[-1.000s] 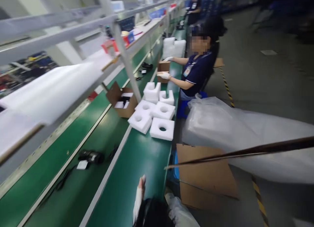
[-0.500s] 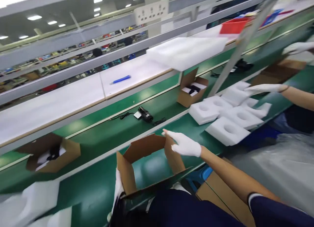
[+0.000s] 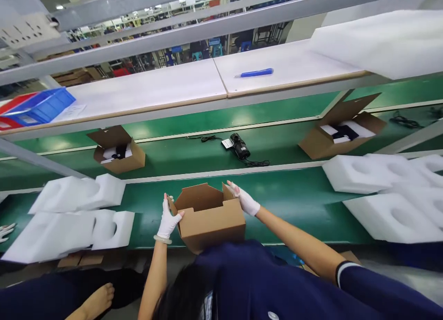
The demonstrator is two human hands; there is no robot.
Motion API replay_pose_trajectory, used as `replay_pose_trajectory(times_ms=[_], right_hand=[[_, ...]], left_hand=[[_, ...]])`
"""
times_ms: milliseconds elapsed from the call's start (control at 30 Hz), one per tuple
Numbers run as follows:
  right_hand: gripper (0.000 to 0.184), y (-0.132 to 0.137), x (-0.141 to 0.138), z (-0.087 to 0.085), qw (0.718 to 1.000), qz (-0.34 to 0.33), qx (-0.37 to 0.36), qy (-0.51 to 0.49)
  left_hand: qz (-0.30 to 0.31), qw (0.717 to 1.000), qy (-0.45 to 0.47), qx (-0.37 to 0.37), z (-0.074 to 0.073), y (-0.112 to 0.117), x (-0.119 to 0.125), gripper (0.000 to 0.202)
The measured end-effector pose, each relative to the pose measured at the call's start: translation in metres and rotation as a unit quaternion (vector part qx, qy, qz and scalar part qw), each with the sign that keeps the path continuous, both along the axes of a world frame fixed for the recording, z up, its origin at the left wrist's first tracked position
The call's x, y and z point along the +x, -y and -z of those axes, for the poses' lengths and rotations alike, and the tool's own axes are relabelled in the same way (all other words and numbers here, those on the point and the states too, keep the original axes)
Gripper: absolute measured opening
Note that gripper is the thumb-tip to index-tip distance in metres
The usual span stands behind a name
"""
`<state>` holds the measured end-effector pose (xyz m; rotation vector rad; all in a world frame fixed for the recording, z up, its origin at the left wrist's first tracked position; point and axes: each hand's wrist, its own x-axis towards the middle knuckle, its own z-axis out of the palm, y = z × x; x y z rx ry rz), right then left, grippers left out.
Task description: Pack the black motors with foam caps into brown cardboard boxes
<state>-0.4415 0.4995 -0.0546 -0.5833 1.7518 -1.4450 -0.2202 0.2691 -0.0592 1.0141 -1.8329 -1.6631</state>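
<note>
A brown cardboard box (image 3: 209, 223) stands on the near green conveyor belt (image 3: 297, 204), close to the belt's near edge, its open top facing up and its long axis running along the belt. Its flaps are raised, and what lies inside is hidden. The left hand (image 3: 168, 222), in a white glove with a pale bangle at the wrist, pinches the box's left edge, thumb on the outside. The right hand (image 3: 243, 201), also gloved, is partly open, its fingers curled against the right flap; whether it grips cannot be told. White foam inserts (image 3: 391, 209) with round recesses lie well to the right on the same belt, and more (image 3: 78, 218) lie to the left. On the far belt, two open cartons (image 3: 341, 135) (image 3: 119, 153) each hold white foam and a black item. Between them sit a black device (image 3: 240, 146) with a coiled cord and a small white card (image 3: 227, 144). Above, a white shelf (image 3: 148, 87) carries a blue-handled screwdriver (image 3: 255, 72) and a blue crate (image 3: 38, 106). At the far left edge, a co-worker's gloved hand (image 3: 5, 232) reaches into view beside the foam.
</note>
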Motion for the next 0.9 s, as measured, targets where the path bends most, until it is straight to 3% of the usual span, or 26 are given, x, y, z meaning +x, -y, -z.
replay_pose_trajectory(times_ms=[67,133,300,433,633,767,900], right_hand=[[0.072,-0.009,0.017,0.012,0.997,0.055,0.028,0.038],[0.084,-0.013,0.033,0.014,0.991,0.097,0.070,0.053],[0.096,-0.003,0.051,-0.004,0.973,0.169,0.156,0.025],[0.096,0.005,0.050,-0.014,0.958,0.183,0.221,-0.028],[0.103,0.010,0.046,-0.022,0.957,0.180,0.226,0.025],[0.104,0.009,0.046,-0.026,0.936,0.169,0.304,-0.051],[0.106,0.013,0.046,-0.026,0.933,0.145,0.319,-0.082]], left_hand=[[0.021,1.000,-0.007,-0.005,0.008,0.001,-0.001,0.109],[0.058,0.997,-0.001,-0.041,0.012,0.002,-0.001,0.103],[0.129,0.985,0.003,-0.112,0.009,0.000,-0.005,0.092],[0.141,0.988,-0.026,-0.065,0.012,-0.001,-0.004,0.087],[0.113,0.988,-0.096,0.038,0.028,0.012,-0.003,0.090],[0.092,0.982,-0.133,0.101,0.035,0.020,-0.010,0.089],[0.088,0.973,-0.153,0.147,0.037,0.022,-0.013,0.088]])
